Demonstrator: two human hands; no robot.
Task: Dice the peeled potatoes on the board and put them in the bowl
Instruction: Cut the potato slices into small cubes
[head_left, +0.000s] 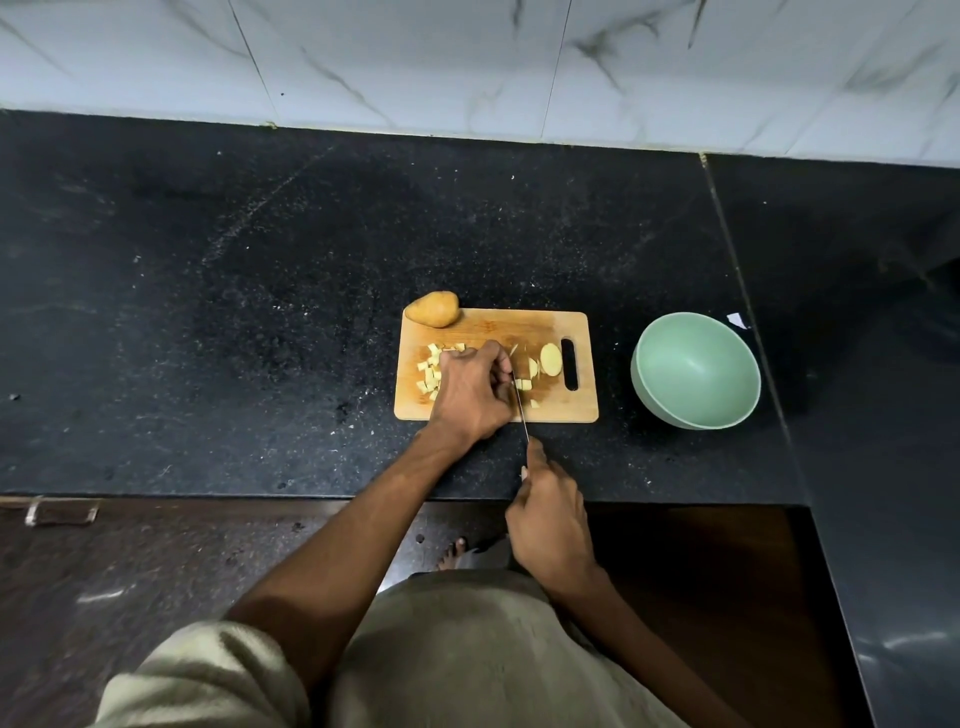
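Left hand (470, 392) pins potato pieces (431, 371) on wooden board (550, 408); right hand (550, 519) grips knife (521, 410).

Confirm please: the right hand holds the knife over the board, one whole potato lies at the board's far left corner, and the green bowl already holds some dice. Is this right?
One thing is wrong: the bowl is empty in the head view. The dice still lie on the board. The right hand does hold the knife, and the potato is at that corner.
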